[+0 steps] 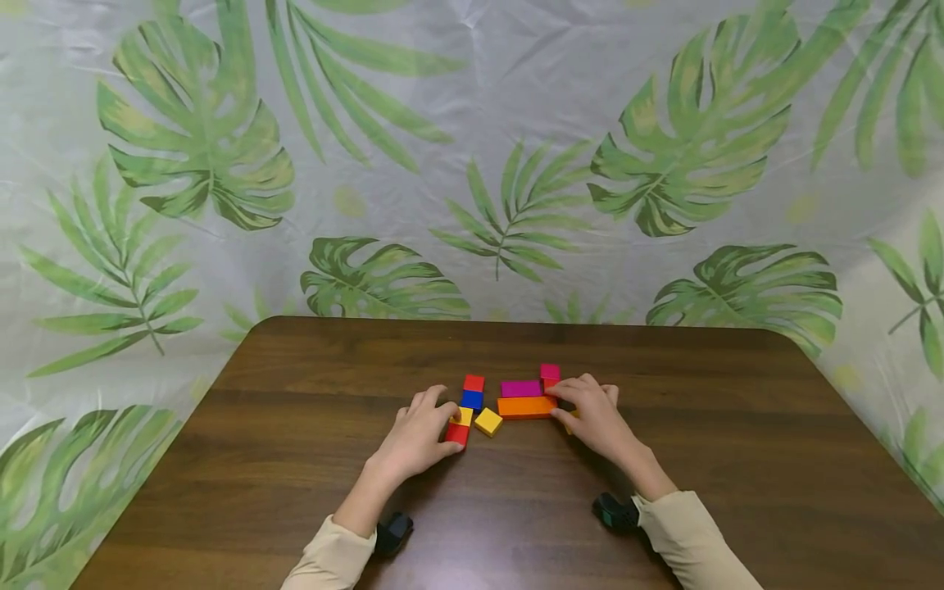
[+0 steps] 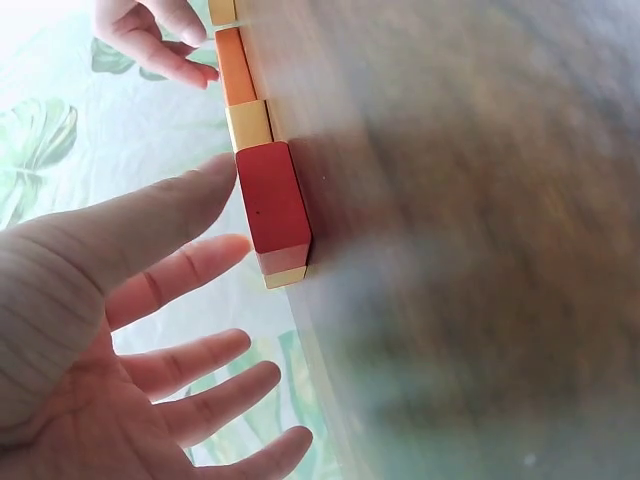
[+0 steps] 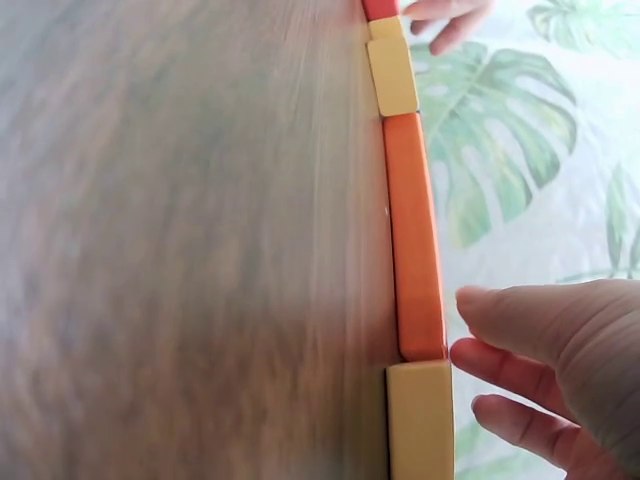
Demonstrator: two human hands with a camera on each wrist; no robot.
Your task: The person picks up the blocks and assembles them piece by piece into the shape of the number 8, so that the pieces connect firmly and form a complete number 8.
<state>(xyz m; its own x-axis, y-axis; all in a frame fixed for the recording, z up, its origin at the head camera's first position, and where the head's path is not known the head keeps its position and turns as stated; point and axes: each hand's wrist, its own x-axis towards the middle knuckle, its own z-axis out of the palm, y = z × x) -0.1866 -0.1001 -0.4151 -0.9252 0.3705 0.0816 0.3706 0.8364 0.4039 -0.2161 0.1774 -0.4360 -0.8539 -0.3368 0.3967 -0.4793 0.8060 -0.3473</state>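
My left hand [image 1: 420, 434] touches a red block [image 1: 457, 436] and the yellow block [image 1: 462, 416] behind it. In the left wrist view, its thumb and index finger [image 2: 185, 275] are at the red block's edges, the other fingers spread. A blue block [image 1: 472, 400] and another red block stand just beyond. My right hand [image 1: 601, 422] has its thumb and index finger at the right end of a long orange block [image 1: 525, 408]. That index finger reaches a small red block under a magenta one [image 1: 550, 372]. Partly hidden beneath this hand lies a yellow block [image 3: 422, 420].
Between the two groups sits a tilted yellow block [image 1: 488, 422]. A purple block [image 1: 520, 389] lies behind the orange one. The brown wooden table [image 1: 332, 352] ends at a leaf-patterned cloth [image 1: 516, 106]. Black wrist cameras [image 1: 393, 533] sit below both hands.
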